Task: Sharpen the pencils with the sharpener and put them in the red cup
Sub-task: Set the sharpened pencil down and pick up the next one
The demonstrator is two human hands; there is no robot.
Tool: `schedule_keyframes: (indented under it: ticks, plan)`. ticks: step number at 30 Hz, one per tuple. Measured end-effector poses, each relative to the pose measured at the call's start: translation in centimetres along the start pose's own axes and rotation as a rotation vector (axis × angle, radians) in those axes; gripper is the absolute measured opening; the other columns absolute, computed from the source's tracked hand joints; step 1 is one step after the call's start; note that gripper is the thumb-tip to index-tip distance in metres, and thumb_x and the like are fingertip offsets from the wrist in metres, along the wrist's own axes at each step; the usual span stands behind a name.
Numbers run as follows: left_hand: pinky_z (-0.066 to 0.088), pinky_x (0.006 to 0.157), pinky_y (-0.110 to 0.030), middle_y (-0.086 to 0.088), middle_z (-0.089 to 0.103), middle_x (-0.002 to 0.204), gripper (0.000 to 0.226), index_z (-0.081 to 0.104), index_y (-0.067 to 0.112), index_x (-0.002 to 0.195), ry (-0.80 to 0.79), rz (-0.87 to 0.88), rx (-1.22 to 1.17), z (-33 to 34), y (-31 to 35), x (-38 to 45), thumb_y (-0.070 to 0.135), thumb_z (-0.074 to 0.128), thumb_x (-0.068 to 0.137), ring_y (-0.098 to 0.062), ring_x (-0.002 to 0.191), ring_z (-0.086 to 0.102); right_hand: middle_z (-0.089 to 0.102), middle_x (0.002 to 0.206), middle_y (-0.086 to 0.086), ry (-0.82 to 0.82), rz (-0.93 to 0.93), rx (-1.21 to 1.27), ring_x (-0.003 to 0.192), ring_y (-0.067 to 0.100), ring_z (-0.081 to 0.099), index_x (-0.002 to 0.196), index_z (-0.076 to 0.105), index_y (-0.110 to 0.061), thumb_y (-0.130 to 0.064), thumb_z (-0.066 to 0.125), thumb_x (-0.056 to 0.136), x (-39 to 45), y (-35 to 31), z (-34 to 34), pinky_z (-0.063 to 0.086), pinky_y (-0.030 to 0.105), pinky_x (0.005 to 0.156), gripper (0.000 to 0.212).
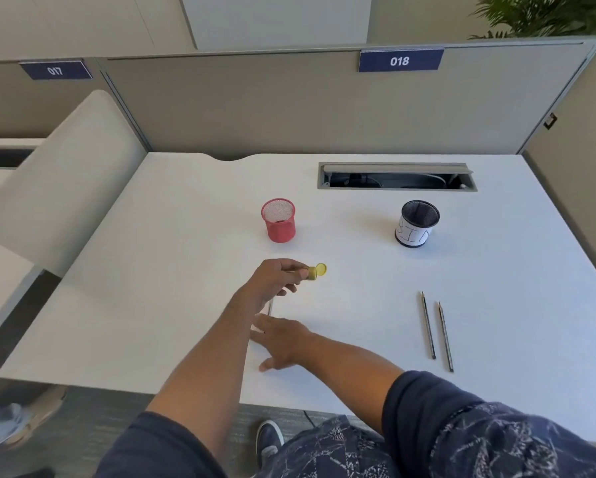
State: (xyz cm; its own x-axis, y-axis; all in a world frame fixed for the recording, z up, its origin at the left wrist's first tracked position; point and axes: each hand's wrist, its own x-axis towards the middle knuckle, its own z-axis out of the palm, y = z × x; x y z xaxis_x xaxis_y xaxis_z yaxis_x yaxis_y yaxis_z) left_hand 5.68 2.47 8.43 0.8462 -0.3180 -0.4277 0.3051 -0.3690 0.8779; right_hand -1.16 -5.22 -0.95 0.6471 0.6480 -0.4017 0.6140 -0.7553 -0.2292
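My left hand (pixel 272 279) grips a small yellow sharpener (pixel 315 271) with its round lid flipped open, a little above the white desk (pixel 186 270). The red mesh cup (pixel 278 220) stands upright just beyond it and looks empty. My right hand (pixel 279 343) reaches across to the left below the left hand, fingers stretched out and blurred, holding nothing. A short piece of a pencil (pixel 270 307) shows between the two hands; the rest is hidden. Two more pencils (pixel 427 326) (pixel 445 336) lie side by side on the desk to the right.
A black mesh cup (pixel 416 224) wrapped in white paper stands at the back right. A cable hatch (pixel 396 176) is sunk into the desk behind it. Grey partition panels (pixel 289 105) close off the back. A chair back (pixel 65 181) rises at the left.
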Motion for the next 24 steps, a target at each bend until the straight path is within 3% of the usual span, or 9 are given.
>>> schedule_keyframes:
  ticks: [6, 11, 14, 24]
  plan:
    - [0.043, 0.073, -0.028, 0.001, 0.067, 0.082, 0.018, 0.078, 0.017, 0.106, -0.013, -0.007, 0.007, -1.0, -0.3, -0.1, 0.025, 0.073, 0.091, -0.014, 0.073, 0.062, 0.0, 0.172, 0.005, -0.031, -0.031, -0.12, 0.158, 0.026, 0.005, 0.163, 0.008, -0.026, -0.058, 0.059, 0.096, 2.3, -1.9, -1.0, 0.033, 0.045, 0.12, 0.091]
    - [0.043, 0.074, -0.029, 0.001, 0.068, 0.082, 0.017, 0.078, 0.018, 0.105, -0.003, -0.004, 0.009, -2.3, -0.7, -0.3, 0.024, 0.073, 0.09, -0.014, 0.073, 0.062, -0.004, 0.172, 0.003, -0.045, -0.082, -0.272, 0.158, 0.027, 0.0, 0.163, 0.004, -0.032, -0.06, 0.05, 0.099, 3.2, -2.6, -1.3, 0.019, 0.043, 0.125, 0.083]
    - [0.043, 0.074, -0.029, 0.001, 0.068, 0.081, 0.016, 0.078, 0.019, 0.105, 0.012, -0.002, 0.009, -3.1, -0.8, -0.5, 0.024, 0.073, 0.09, -0.013, 0.072, 0.062, -0.007, 0.172, 0.003, -0.068, -0.094, -0.331, 0.158, 0.027, -0.003, 0.163, 0.005, -0.036, -0.066, 0.046, 0.098, 4.2, -2.6, -1.0, 0.011, 0.048, 0.128, 0.082]
    - [0.042, 0.071, -0.028, 0.001, 0.068, 0.083, 0.02, 0.077, 0.017, 0.108, 0.058, 0.001, -0.005, -6.0, -1.4, -1.3, 0.024, 0.073, 0.091, -0.014, 0.073, 0.061, -0.016, 0.171, -0.002, -0.131, -0.044, -0.291, 0.158, 0.028, -0.008, 0.162, -0.005, -0.038, -0.07, 0.04, 0.097, 4.4, -2.2, -0.6, 0.006, 0.052, 0.127, 0.085]
